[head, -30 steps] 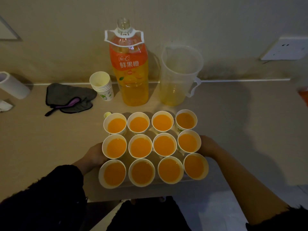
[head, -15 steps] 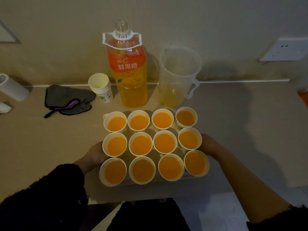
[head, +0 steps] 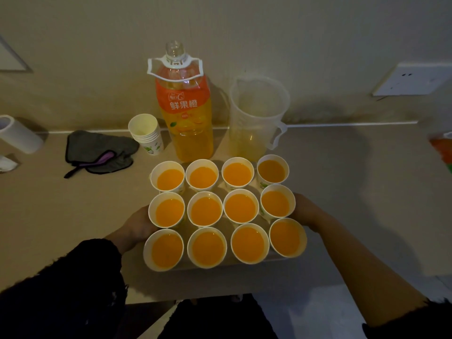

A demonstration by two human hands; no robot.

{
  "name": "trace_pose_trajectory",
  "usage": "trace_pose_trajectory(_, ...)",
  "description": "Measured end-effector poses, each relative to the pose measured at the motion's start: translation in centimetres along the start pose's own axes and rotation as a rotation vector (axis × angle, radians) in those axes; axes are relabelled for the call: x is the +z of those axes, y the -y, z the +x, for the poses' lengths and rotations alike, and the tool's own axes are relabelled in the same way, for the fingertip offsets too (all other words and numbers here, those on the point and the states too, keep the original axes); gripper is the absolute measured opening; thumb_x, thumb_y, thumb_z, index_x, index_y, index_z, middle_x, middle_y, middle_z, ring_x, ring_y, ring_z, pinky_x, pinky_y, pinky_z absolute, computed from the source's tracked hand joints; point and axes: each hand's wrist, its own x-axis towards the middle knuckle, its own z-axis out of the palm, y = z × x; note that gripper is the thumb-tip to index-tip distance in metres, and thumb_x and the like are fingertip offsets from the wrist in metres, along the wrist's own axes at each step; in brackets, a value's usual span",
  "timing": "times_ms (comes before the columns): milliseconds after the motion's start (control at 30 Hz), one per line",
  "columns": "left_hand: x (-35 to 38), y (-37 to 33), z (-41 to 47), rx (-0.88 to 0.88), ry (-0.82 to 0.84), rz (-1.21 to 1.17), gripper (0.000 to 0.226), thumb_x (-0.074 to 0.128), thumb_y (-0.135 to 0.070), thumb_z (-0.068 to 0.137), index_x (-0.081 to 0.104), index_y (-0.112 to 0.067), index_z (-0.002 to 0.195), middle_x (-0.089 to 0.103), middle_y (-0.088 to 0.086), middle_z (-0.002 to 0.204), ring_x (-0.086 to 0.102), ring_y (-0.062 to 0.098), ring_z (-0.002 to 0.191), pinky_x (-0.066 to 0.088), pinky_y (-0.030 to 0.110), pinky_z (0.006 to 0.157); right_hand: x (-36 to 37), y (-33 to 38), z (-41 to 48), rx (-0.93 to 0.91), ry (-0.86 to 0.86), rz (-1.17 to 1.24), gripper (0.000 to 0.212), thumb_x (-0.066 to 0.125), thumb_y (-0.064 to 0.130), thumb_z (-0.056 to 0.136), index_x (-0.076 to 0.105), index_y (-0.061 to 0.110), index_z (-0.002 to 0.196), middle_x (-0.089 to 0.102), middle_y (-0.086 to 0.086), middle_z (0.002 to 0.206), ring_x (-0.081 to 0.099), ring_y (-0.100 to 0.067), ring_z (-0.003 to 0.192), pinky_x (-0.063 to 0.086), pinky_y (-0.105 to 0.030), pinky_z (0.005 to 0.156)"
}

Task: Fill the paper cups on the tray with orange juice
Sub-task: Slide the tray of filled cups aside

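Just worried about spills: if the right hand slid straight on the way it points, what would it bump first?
Likely the right hand would hit the rightmost middle-row cup; its fingers are hidden.

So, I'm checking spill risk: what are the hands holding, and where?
The tray: left hand at its left edge, right hand at its right edge. The cups hide the fingers.

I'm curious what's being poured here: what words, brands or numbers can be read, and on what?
"鲜果橙": big white characters on the orange label of the juice bottle.
Small logo above it, fine print below: too blurred.
Measuring jug scale marks: too faint.
Spare cups: leaf print, no legible words.
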Motion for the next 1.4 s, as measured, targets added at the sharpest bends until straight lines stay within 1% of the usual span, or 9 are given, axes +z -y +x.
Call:
trace_pose_trajectory(233,-0.5,-0.1,-1.1,-0.009,0.027,-0.038,0.099,0.075,-0.082,0.028,0.06,-0.027,0.108,0.066,0.002,0.113,0.061,0.021,0.105,0.046,0.054,0.096,-0.7,0.4,-0.5,-0.011,0.022,-0.029,0.026,0.072,0.021,0.084,0.061,0.015,0.107,0.066,-0.01,0.11,0.063,-0.024,0.101,0.049,-0.049,0.094)
trace_pose_trajectory(500,-1.0,-1.2,-2.4,0.017,0.008,-0.012,0.099,0.069,-0.086,0.024,0.06,-0.029,0.105,0.065,0.002,0.112,0.061,0.021,0.104,0.047,0.049,0.095,-1.4,1.5,-1.9,-0.025,0.037,-0.036,0.022,0.07,0.024,0.086,0.061,0.02,0.105,0.067,-0.006,0.105,0.064,-0.021,0.096,0.052,-0.042,0.086)
trace_pose_trajectory(700,-2.0,-2.1,-3.2,0.075,0.023,-0.024,0.089,0.07,-0.081,0.035,0.062,-0.027,0.106,0.066,-0.003,0.112,0.062,0.015,0.102,0.048,0.044,0.093,-1.7,2.3,-3.1,-0.037,0.004,-0.007,0.016,0.069,0.02,0.087,0.061,0.021,0.101,0.067,-0.006,0.103,0.064,-0.018,0.093,0.05,-0.03,0.074)
trace_pose_trajectory(800,-2.3,-2.7,-3.4,0.1,0.036,-0.043,0.08,0.073,-0.072,0.039,0.062,-0.027,0.105,0.066,-0.005,0.109,0.063,0.013,0.1,0.049,0.042,0.092,-1.7,2.6,-3.4,-0.039,-0.012,-0.009,0.016,0.069,0.02,0.086,0.061,0.023,0.099,0.066,-0.003,0.102,0.063,-0.018,0.093,0.049,-0.031,0.075)
trace_pose_trajectory(967,-2.6,-3.2,-3.5,0.097,0.042,-0.062,0.082,0.073,-0.075,0.037,0.061,-0.028,0.103,0.067,-0.006,0.108,0.063,0.014,0.098,0.05,0.041,0.09,-1.8,3.4,-4.1,-0.053,-0.03,-0.012,0.018,0.069,0.016,0.086,0.056,0.029,0.089,0.062,0.002,0.096,0.06,-0.013,0.089,0.045,-0.031,0.078)
trace_pose_trajectory(1033,-2.7,-3.3,-3.6,0.099,0.044,-0.063,0.087,0.073,-0.078,0.033,0.061,-0.028,0.104,0.066,-0.006,0.108,0.063,0.014,0.099,0.05,0.039,0.09,-1.8,3.3,-4.3,-0.058,-0.029,-0.029,0.018,0.07,0.016,0.086,0.057,0.027,0.092,0.063,-0.002,0.1,0.061,-0.017,0.093,0.048,-0.034,0.082)
trace_pose_trajectory(1133,-2.7,-3.5,-3.7,0.097,0.044,-0.052,0.086,0.072,-0.078,0.029,0.06,-0.03,0.099,0.065,-0.01,0.104,0.062,0.009,0.095,0.049,0.032,0.084,-1.9,2.9,-4.6,-0.048,-0.027,-0.033,0.014,0.069,0.017,0.086,0.059,0.021,0.095,0.065,-0.008,0.102,0.063,-0.023,0.094,0.05,-0.031,0.076)
trace_pose_trajectory(1267,-2.4,-3.8,-3.7,0.071,0.062,-0.057,0.072,0.07,-0.065,0.041,0.061,-0.028,0.102,0.066,-0.005,0.107,0.063,0.015,0.099,0.05,0.038,0.088,-1.8,2.2,-4.7,-0.039,-0.035,-0.039,0.017,0.07,0.019,0.085,0.062,0.016,0.1,0.066,-0.009,0.103,0.064,-0.024,0.095,0.052,-0.036,0.079)
trace_pose_trajectory(1400,-1.7,-4.3,-3.7,0.058,0.053,-0.05,0.072,0.068,-0.064,0.041,0.061,-0.027,0.102,0.066,-0.004,0.107,0.062,0.016,0.098,0.049,0.037,0.086,-2.2,1.5,-4.5,-0.025,-0.042,-0.032,0.022,0.07,0.019,0.085,0.063,0.011,0.104,0.067,-0.01,0.103,0.065,-0.024,0.093,0.052,-0.037,0.079)
